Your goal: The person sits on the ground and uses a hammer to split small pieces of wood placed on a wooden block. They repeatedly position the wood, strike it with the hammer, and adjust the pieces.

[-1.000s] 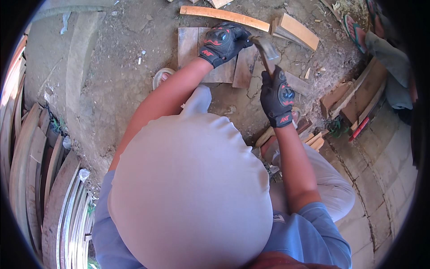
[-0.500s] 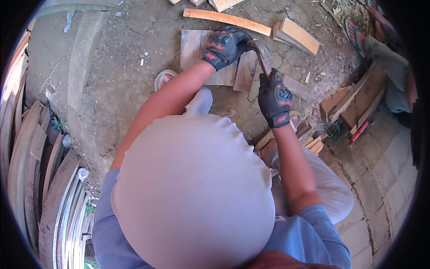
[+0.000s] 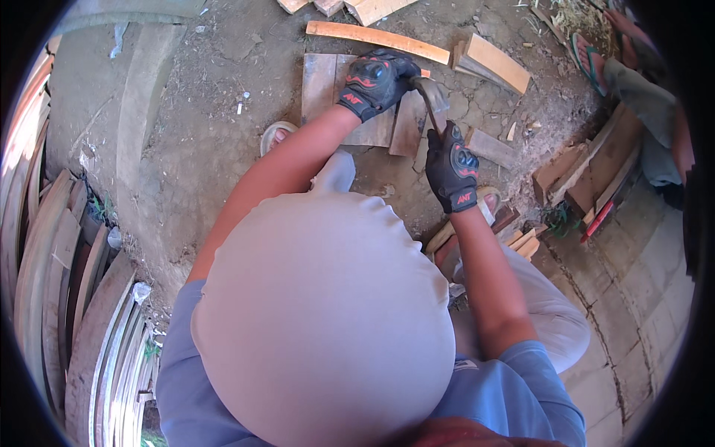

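My left hand (image 3: 376,80), in a black glove with red trim, is closed over several flat wooden boards (image 3: 319,86) lying side by side on the ground. Its fingertips are hidden, so what they pinch cannot be made out. The end of a light wooden strip (image 3: 425,73) shows just beside it. My right hand (image 3: 453,165), gloved alike, grips the handle of a hammer (image 3: 433,97). The blurred hammer head is close to the left hand's fingers, above the right-hand boards.
A curved wooden strip (image 3: 376,36) and stacked wood pieces (image 3: 495,61) lie beyond the boards. A loose block (image 3: 491,147) is right of the hammer. Long planks (image 3: 45,276) stand at left. Another person's sandalled foot (image 3: 588,63) and more planks (image 3: 596,164) are at right.
The hammer head has tilted and shifted slightly left and down, closer to my left hand. My right hand has moved a little left. My left hand stays over the boards.
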`<action>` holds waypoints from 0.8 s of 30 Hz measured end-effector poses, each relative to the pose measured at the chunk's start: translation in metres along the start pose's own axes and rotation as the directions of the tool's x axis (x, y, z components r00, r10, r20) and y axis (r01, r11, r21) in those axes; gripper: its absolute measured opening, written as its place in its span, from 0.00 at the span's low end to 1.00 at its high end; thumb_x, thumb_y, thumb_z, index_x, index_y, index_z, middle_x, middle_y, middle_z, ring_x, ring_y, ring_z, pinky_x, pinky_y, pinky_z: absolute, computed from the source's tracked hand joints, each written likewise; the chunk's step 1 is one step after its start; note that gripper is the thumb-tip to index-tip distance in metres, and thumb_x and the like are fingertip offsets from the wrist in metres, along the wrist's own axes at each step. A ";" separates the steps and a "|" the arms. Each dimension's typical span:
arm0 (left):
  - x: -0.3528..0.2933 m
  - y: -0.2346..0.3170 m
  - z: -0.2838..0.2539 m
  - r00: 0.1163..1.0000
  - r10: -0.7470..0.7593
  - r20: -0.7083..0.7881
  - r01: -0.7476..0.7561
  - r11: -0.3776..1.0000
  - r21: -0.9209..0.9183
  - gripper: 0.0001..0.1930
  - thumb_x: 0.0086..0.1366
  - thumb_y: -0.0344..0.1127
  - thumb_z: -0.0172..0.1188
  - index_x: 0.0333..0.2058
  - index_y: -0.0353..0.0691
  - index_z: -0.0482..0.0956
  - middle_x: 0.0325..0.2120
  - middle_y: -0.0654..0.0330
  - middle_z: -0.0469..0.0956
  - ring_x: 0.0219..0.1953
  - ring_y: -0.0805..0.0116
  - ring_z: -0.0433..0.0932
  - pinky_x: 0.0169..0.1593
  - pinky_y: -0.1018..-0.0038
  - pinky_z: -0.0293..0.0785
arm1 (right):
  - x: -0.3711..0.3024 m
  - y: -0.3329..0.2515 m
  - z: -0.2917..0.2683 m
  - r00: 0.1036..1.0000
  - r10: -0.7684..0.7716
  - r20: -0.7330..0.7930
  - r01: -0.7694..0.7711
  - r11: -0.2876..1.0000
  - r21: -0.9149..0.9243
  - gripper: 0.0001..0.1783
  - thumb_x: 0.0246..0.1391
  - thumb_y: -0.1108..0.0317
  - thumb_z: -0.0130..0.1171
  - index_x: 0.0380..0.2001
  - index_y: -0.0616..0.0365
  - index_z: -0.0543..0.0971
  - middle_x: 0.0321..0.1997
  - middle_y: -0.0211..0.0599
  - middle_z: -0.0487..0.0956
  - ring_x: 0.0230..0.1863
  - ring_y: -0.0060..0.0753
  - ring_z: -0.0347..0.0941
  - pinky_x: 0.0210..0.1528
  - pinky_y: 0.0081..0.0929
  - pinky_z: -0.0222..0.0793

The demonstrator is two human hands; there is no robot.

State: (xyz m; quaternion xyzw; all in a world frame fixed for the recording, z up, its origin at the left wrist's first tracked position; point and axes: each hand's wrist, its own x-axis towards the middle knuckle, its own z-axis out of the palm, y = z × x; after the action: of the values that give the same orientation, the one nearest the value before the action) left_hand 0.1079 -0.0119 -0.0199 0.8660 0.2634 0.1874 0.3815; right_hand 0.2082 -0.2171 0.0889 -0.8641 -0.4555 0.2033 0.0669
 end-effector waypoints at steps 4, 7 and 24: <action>0.001 0.014 -0.017 0.993 -0.048 0.106 0.051 0.998 -0.027 0.11 0.64 0.43 0.70 0.44 0.52 0.91 0.45 0.62 0.89 0.50 0.56 0.86 0.57 0.60 0.80 | -0.013 -0.001 -0.008 0.965 -0.089 -0.246 0.126 0.982 0.140 0.18 0.70 0.57 0.58 0.54 0.59 0.77 0.36 0.58 0.84 0.35 0.65 0.83 0.36 0.57 0.76; 0.000 0.018 -0.018 0.999 -0.014 0.046 0.010 0.997 0.077 0.13 0.64 0.49 0.70 0.44 0.54 0.92 0.44 0.62 0.89 0.49 0.56 0.86 0.56 0.59 0.81 | -0.001 -0.006 0.002 0.998 0.013 -0.068 -0.013 1.000 0.001 0.17 0.67 0.59 0.61 0.51 0.59 0.77 0.33 0.56 0.83 0.33 0.65 0.82 0.33 0.55 0.75; 0.001 0.017 -0.018 0.994 -0.094 0.051 0.089 0.991 0.104 0.16 0.66 0.52 0.69 0.44 0.49 0.91 0.44 0.59 0.89 0.51 0.55 0.85 0.59 0.58 0.79 | 0.011 -0.014 -0.008 0.995 0.088 0.047 -0.091 0.994 0.060 0.16 0.69 0.58 0.59 0.50 0.59 0.75 0.36 0.62 0.82 0.37 0.68 0.81 0.37 0.60 0.74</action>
State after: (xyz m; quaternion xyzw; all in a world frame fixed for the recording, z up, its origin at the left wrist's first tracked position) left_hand 0.1044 -0.0108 0.0048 0.8761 0.3012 0.1319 0.3525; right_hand 0.2065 -0.2000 0.0968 -0.8764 -0.4112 0.2392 0.0744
